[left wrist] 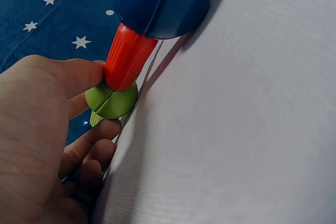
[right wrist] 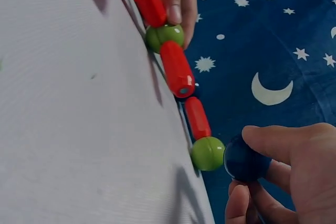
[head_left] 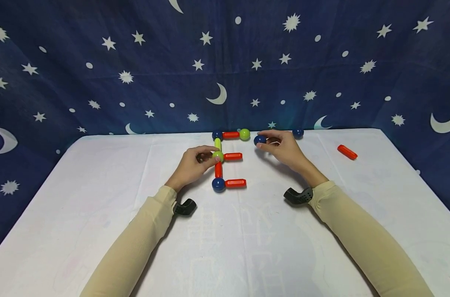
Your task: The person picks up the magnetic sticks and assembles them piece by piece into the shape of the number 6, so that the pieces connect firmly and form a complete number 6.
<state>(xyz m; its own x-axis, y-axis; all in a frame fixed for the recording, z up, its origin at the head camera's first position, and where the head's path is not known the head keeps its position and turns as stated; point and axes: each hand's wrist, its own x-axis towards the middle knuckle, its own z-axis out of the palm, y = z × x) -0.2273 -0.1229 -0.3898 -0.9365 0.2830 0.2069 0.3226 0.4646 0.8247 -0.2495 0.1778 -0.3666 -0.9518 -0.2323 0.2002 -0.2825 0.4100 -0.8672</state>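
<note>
An E-like shape of magnetic rods and balls lies on the white table. My left hand (head_left: 196,165) pinches the green ball (head_left: 218,156) in the middle of its upright side. A red rod (head_left: 219,170) joins that ball to a lower blue ball (head_left: 218,185), and a yellow-green rod (head_left: 217,144) leads to an upper blue ball (head_left: 217,135). Red rods point right from all three balls; the top one (head_left: 231,135) ends in a green ball (head_left: 244,134). Right of that, my right hand (head_left: 284,149) holds a loose blue ball (right wrist: 245,160) between thumb and fingers.
Another blue ball (head_left: 298,133) sits at the table's back edge, just behind my right hand. Farther right lies a loose red rod (head_left: 347,152). A dark blue cloth (head_left: 154,53) with stars and moons hangs behind the table (head_left: 225,247).
</note>
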